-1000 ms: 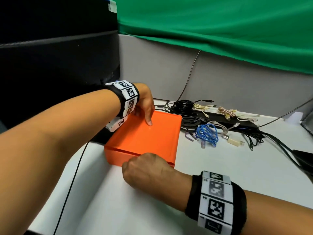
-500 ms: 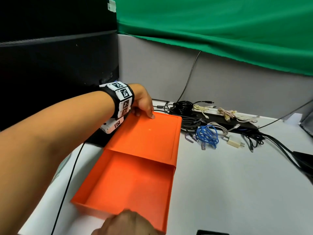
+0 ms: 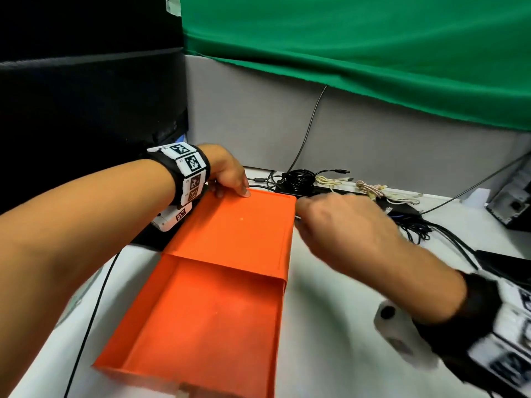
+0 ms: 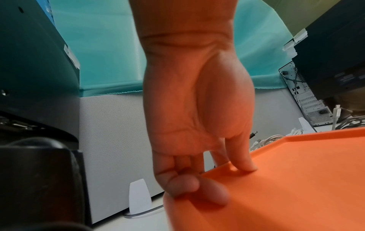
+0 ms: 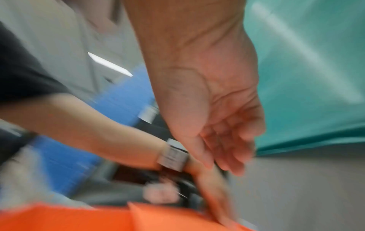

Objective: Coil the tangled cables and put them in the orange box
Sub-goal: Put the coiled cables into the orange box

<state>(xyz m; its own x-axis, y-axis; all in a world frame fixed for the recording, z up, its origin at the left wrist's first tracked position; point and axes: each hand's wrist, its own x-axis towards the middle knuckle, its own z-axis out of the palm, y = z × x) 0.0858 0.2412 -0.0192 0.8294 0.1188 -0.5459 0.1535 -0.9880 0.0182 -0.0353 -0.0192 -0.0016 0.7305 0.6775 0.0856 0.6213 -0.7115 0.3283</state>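
Note:
The orange box (image 3: 238, 225) lies on the white table with its empty drawer (image 3: 201, 326) slid out toward me. My left hand (image 3: 232, 186) grips the cover's far left corner; in the left wrist view the thumb (image 4: 245, 165) presses on top and the other fingers curl at the edge. My right hand (image 3: 304, 214), blurred, hovers just right of the box over the cable pile and holds nothing; its fingers (image 5: 223, 162) hang loosely straight. A black coil (image 3: 298, 180), cream cables (image 3: 327, 180) and a black tangle (image 3: 416, 231) lie behind it. The blue cable is mostly hidden.
A black monitor (image 3: 86, 110) stands at the left, close to my left wrist. A grey partition (image 3: 373, 133) with green cloth (image 3: 344, 53) closes the back. A computer tower (image 3: 511, 202) stands at the far right. A thin black cable (image 3: 94, 311) runs along the table's left side.
The right hand pulled the drawer out toward me, then let go and swung up and right to the cable pile. The left hand stayed on the box's far corner.

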